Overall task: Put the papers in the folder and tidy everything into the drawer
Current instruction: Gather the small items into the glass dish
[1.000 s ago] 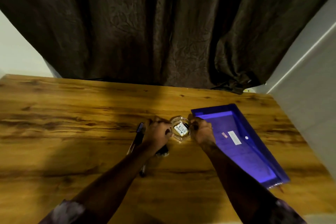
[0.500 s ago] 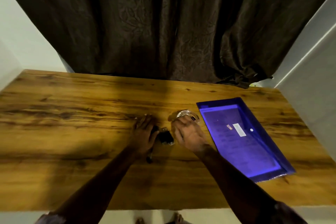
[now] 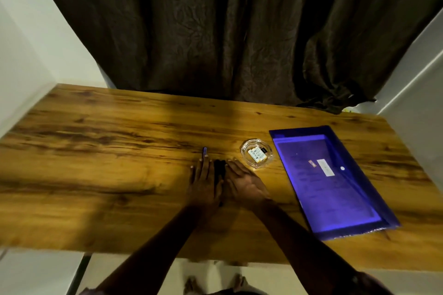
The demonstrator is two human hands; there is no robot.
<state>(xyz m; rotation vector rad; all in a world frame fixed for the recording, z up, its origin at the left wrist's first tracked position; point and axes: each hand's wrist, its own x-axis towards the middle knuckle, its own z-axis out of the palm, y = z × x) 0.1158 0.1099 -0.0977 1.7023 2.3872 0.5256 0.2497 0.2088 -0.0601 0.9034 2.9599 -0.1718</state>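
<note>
Folder [image 3: 347, 201] label [image 3: 325, 167] white, text seemingly illegible.

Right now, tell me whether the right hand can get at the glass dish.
Probably yes: the right hand lies open just short of the dish, with only bare table between them.

Views: one, worn on the person's head.
Position: above the near edge of the table [image 3: 96, 151], looking over both hands.
Facing: forward and steeply down; the left hand [image 3: 203, 182] and right hand [image 3: 247, 184] sit just below mid-frame.
Nearness: close, with the forearms filling the lower frame.
Spread: wide angle, taking in the curtain [image 3: 215, 31] beyond the hands, the folder [image 3: 335, 182] to their right, and the feet [image 3: 191, 285] beneath.
</note>
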